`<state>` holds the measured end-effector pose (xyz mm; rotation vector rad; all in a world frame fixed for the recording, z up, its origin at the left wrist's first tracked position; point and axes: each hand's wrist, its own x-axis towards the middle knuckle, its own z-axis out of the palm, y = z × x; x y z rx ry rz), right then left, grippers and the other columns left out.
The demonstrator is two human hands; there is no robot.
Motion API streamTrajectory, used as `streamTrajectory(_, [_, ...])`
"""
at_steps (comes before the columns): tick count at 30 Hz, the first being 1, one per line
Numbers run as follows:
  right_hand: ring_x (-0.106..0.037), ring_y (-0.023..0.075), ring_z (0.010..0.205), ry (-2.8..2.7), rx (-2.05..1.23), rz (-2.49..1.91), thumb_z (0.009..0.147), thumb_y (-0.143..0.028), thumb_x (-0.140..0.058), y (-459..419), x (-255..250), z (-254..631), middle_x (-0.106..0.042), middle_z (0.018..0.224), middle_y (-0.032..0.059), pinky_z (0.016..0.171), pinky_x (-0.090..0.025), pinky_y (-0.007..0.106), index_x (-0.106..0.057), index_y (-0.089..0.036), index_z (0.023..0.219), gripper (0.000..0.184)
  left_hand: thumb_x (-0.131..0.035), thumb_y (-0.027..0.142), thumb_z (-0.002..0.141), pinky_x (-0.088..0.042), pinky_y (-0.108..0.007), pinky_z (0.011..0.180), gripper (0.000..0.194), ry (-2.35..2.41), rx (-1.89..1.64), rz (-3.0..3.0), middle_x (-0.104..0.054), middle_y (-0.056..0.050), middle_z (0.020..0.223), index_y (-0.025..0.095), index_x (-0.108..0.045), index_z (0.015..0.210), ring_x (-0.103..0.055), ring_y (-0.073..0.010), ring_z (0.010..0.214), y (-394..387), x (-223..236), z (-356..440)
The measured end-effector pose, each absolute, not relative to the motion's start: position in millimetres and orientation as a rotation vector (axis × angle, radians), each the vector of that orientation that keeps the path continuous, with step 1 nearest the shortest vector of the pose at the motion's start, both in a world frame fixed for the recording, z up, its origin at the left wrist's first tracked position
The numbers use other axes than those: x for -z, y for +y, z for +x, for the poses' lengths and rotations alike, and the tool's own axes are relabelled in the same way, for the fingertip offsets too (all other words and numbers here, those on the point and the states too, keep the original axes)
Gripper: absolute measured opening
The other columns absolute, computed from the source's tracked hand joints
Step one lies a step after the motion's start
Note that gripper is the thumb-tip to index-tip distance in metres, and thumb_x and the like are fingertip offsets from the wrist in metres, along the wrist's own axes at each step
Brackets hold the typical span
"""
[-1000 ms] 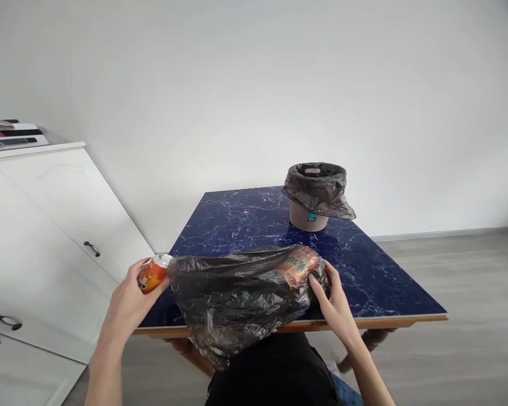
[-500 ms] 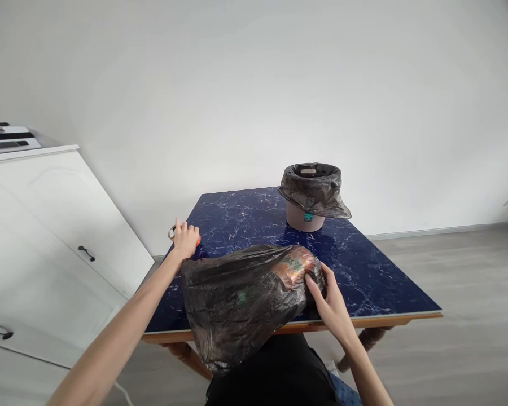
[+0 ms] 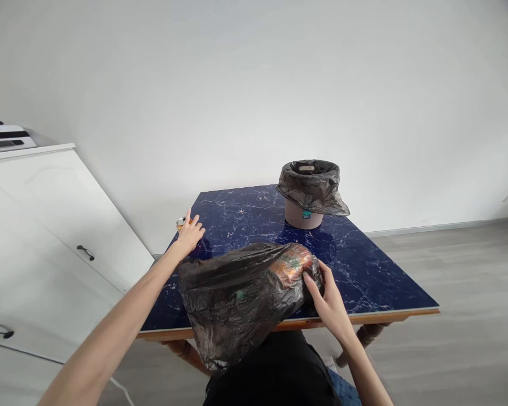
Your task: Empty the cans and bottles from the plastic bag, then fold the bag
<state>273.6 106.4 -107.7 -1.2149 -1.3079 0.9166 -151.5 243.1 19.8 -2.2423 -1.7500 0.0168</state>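
Note:
A black plastic bag (image 3: 237, 293) lies at the near edge of the blue marble-pattern table (image 3: 364, 265) and hangs over it toward me. Orange and green packaging shows through the bag's right end. My right hand (image 3: 328, 296) presses and grips that end, fingers curled on the plastic. My left hand (image 3: 189, 232) reaches out to the table's left edge, where an orange drink can (image 3: 180, 222) stands mostly hidden behind it. The fingers are stretched up and apart, resting against the can.
A small brown bin (image 3: 302, 214) lined with a black bag stands at the table's far side. A white cabinet (image 3: 46, 225) with black handles is on the left. A white wall is behind and grey floor lies to the right.
My left hand carried the orange can from beside the bag forward to the table's left edge, set it down and loosened its fingers. My right hand stayed on the bag.

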Motion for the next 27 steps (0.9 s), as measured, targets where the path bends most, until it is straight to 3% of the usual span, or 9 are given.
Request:
streamTrajectory(3, [-0.054,0.0353,0.147,-1.309,-0.915,-1.224,0.099,-0.071,-0.060,105.4,106.9,273.7,-0.058,0.157,0.0149,0.122,-0.044,0.051,-0.047,-0.025,0.154,0.073,-0.063,0.011,0.081,-0.007,-0.063,0.135,0.049,-1.745,0.093,-2.242,-0.058,-0.012,0.162,0.020,-0.073,0.129,-0.027,-0.0363,0.165,227.6,-38.6,-147.3])
streamTrajectory(6, [-0.055,0.0348,0.146,-1.312,-0.899,-1.223,0.099,-0.070,-0.060,104.3,106.4,273.4,-0.059,0.156,0.0143,0.122,-0.044,0.050,-0.048,-0.025,0.153,0.071,-0.054,0.021,0.096,-0.018,-0.059,0.135,0.052,-1.880,0.264,-2.090,-0.044,-0.015,0.172,0.018,-0.061,0.147,-0.027,-0.0375,0.165,195.7,-54.1,-150.6])
streamTrajectory(8, [-0.054,0.0349,0.146,-1.304,-0.900,-1.225,0.100,-0.070,-0.060,103.8,106.5,273.1,-0.059,0.156,0.0143,0.122,-0.043,0.051,-0.048,-0.025,0.153,0.071,-0.045,0.030,0.103,-0.038,-0.054,0.126,0.050,-2.044,0.356,-1.945,-0.056,-0.020,0.160,0.014,-0.057,0.149,-0.048,-0.0371,0.152,165.8,-56.7,-159.0])
streamTrajectory(10, [-0.054,0.0350,0.146,-1.297,-0.905,-1.226,0.100,-0.070,-0.060,103.6,106.9,272.9,-0.058,0.156,0.0143,0.122,-0.043,0.051,-0.048,-0.026,0.153,0.070,-0.040,0.037,0.103,-0.054,-0.051,0.108,0.048,-2.241,0.378,-1.833,-0.070,-0.023,0.138,0.013,-0.063,0.136,-0.069,-0.0374,0.126,132.0,-52.1,-170.2])
streamTrajectory(13, [-0.054,0.0351,0.147,-1.301,-0.908,-1.224,0.101,-0.068,-0.060,103.5,107.8,273.0,-0.058,0.157,0.0140,0.122,-0.044,0.050,-0.048,-0.026,0.154,0.069,-0.044,0.044,0.098,-0.063,-0.043,0.086,0.041,-2.470,0.319,-1.885,-0.081,-0.015,0.102,0.018,-0.075,0.106,-0.080,-0.0336,0.094,83.2,-37.4,-183.4])
streamTrajectory(15, [-0.053,0.0352,0.147,-1.304,-0.903,-1.219,0.101,-0.068,-0.060,103.3,108.4,273.5,-0.058,0.158,0.0140,0.122,-0.044,0.050,-0.047,-0.026,0.154,0.069,-0.042,0.053,0.099,-0.064,-0.034,0.080,0.045,-2.574,0.357,-2.056,-0.083,-0.008,0.097,0.024,-0.077,0.104,-0.081,-0.0279,0.089,57.3,-27.7,-184.8])
streamTrajectory(18, [-0.053,0.0360,0.147,-1.303,-0.942,-1.231,0.101,-0.069,-0.060,102.8,109.1,274.2,-0.055,0.161,0.0136,0.118,-0.048,0.049,-0.044,-0.028,0.158,0.072,-0.044,0.064,0.102,-0.064,-0.035,0.088,0.055,-2.651,0.578,-2.410,-0.083,-0.008,0.112,0.025,-0.076,0.124,-0.080,-0.0282,0.101,33.6,-18.4,-172.2])
streamTrajectory(23, [-0.053,0.0363,0.147,-1.285,-0.951,-1.243,0.100,-0.070,-0.060,103.8,110.4,274.2,-0.056,0.159,0.0132,0.119,-0.047,0.051,-0.045,-0.029,0.157,0.072,-0.052,0.051,0.105,-0.055,-0.046,0.115,0.046,-2.309,0.759,-2.707,-0.079,-0.011,0.130,0.025,-0.076,0.136,-0.068,-0.0350,0.134,27.9,-6.6,-124.3])
streamTrajectory(27, [-0.055,0.0356,0.145,-1.289,-0.915,-1.232,0.099,-0.070,-0.062,105.5,112.0,273.6,-0.059,0.156,0.0123,0.119,-0.046,0.050,-0.049,-0.028,0.153,0.070,-0.053,0.048,0.105,-0.052,-0.052,0.120,0.053,-2.098,0.968,-2.717,-0.078,-0.015,0.134,0.024,-0.068,0.150,-0.064,-0.0364,0.140,34.0,9.8,-87.3])
